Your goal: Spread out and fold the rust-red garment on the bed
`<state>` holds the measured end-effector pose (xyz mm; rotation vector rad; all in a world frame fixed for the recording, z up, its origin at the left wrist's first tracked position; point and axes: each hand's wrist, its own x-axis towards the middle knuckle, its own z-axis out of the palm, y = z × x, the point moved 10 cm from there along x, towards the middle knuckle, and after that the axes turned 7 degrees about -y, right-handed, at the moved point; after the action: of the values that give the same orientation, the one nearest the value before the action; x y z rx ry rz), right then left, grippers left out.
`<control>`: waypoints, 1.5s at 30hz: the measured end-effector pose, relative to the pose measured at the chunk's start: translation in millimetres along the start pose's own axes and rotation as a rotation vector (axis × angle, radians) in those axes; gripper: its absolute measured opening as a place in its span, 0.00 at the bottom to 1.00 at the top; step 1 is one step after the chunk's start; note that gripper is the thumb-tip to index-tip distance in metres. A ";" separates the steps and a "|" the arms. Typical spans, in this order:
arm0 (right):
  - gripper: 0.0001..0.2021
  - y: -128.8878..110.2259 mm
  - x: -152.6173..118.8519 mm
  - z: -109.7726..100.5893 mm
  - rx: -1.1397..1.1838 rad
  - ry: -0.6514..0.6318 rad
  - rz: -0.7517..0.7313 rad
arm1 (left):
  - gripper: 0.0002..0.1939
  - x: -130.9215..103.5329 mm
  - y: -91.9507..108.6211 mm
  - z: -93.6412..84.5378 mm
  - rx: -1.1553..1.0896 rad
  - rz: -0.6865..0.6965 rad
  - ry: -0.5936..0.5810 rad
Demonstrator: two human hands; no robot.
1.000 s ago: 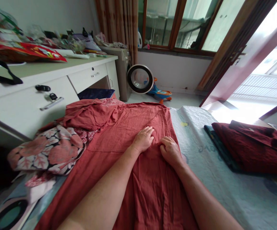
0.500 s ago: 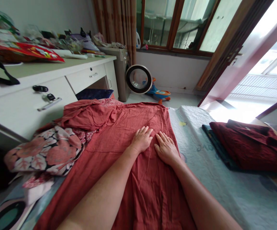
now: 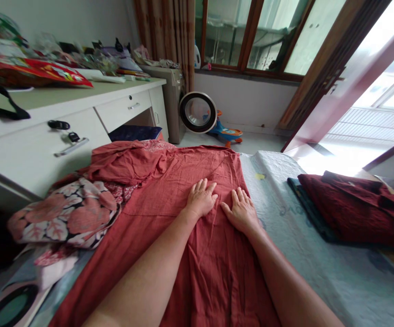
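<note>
A rust-red garment (image 3: 162, 200) lies spread over the bed, with creases running lengthwise through its lower part. My left hand (image 3: 201, 197) rests flat on its middle, fingers spread. To the right, near the garment's right edge, my right hand (image 3: 241, 209) also presses flat with the thumb held apart. Neither hand grips the cloth. A bunched part of the red cloth (image 3: 125, 161) lies at the upper left, beside a crumpled floral cloth (image 3: 70, 211) in pink, black and white.
Folded dark red and green clothes (image 3: 356, 209) sit on the pale blue bed cover (image 3: 292, 272) at right. A white cabinet (image 3: 33, 145) stands left, its top cluttered. Beyond the bed are a washing machine with its round door (image 3: 198, 112) open and a blue ride-on toy (image 3: 229, 132).
My right hand has slid a little to the right across the red garment, away from the left hand. My left hand stays in nearly the same place, its fingers slightly more spread.
</note>
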<state>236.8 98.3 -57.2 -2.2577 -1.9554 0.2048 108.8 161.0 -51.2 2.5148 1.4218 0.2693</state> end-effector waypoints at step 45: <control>0.26 -21.9 71.7 8.2 -0.036 -0.072 -0.162 | 0.30 3.1 6.6 7.7 0.078 0.034 -0.066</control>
<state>224.1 172.5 -61.3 -2.1280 -2.1830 0.2361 117.9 159.5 -56.5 2.5862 1.3919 0.1372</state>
